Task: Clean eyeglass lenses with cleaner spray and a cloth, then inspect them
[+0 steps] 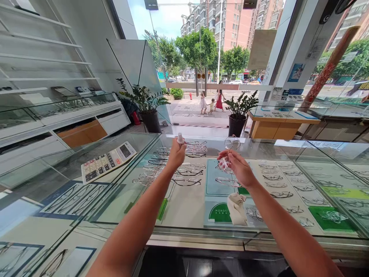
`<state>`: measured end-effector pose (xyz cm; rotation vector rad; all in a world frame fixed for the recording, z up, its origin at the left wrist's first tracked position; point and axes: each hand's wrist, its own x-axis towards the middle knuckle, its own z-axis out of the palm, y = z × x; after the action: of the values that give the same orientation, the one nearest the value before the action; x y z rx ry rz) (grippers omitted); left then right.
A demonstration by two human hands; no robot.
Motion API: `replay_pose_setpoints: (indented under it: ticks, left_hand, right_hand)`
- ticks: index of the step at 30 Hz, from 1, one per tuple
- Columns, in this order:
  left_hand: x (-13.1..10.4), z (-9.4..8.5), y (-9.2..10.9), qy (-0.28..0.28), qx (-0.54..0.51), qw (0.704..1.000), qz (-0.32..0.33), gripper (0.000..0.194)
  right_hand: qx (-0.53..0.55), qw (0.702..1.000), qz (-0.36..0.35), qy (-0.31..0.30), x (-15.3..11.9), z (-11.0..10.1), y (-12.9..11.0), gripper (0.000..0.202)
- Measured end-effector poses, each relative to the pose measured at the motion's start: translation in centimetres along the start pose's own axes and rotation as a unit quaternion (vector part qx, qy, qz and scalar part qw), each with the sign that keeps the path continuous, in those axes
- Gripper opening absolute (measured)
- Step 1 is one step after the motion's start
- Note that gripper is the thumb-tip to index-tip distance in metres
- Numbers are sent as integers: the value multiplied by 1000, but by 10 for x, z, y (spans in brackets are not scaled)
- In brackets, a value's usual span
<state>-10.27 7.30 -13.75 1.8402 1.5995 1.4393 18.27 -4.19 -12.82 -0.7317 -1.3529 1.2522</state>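
Observation:
Fingers wrapped round a small white spray bottle [180,138], my left hand [176,153] is over the glass counter. To its right, my right hand [238,166] pinches a pair of thin-framed eyeglasses [232,142], one round lens upright above the fingers and the other part lower down by the palm. Between and below the hands, rows of eyeglasses [187,181] show on the counter. A beige cloth [237,208] lies crumpled below my right hand, beside a green printed card [218,212].
A large calculator [108,161] lies on the glass at the left. More frames [281,194] fill the display case [198,231] at the right. Two potted plants [151,121] stand beyond the counter, near the glass door. People [219,100] walk outside.

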Motion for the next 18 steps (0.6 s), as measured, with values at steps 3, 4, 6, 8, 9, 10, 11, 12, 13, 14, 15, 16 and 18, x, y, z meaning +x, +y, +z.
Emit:
replay_pose_setpoints:
  ticks: [3,4,6,8,9,10,11,12,13,14,15,16,18]
  left_hand:
    - [11,-6,-15,7,68,997,-24,21]
    - [13,-7,-19,6,85,996,-30,21]
    - [14,-10,-25,-5,106,994,-37,19]
    - [13,-11,-27,-21,125,991,-50,18]
    - [11,-10,-27,-25,139,988,-58,18]
    - [9,-10,-27,-29,160,985,-64,18]
    - [8,-9,-27,-32,188,979,-69,18]
    - [6,-7,-26,-35,220,972,-72,19]
    - [4,-6,-26,-41,251,964,-73,21]
    - [3,-5,-25,-47,279,956,-74,23]
    - [3,-4,-25,-54,297,950,-74,27]
    - [2,-3,-26,-59,307,947,-75,29]
    - [2,-2,-28,-64,320,942,-76,33]
  right_hand:
    - [4,1000,-4,4,2,-3,3,37]
    - [4,1000,-5,6,2,-3,4,37]
    - [3,1000,-5,8,3,-4,4,37]
    - [2,1000,-4,11,3,-4,4,36]
    - [2,1000,-4,12,3,-4,4,36]
    - [2,1000,-3,13,3,-3,3,36]
    - [3,1000,-2,13,3,-3,3,36]
    - [3,1000,-2,14,3,-3,3,37]
    - [2,1000,-2,14,3,-3,2,37]
    - [2,1000,-3,14,3,-3,2,37]
    - [3,1000,-4,13,3,-2,2,37]
    - [4,1000,-4,13,3,-2,1,37]
    - [8,1000,-6,11,3,-2,1,36]
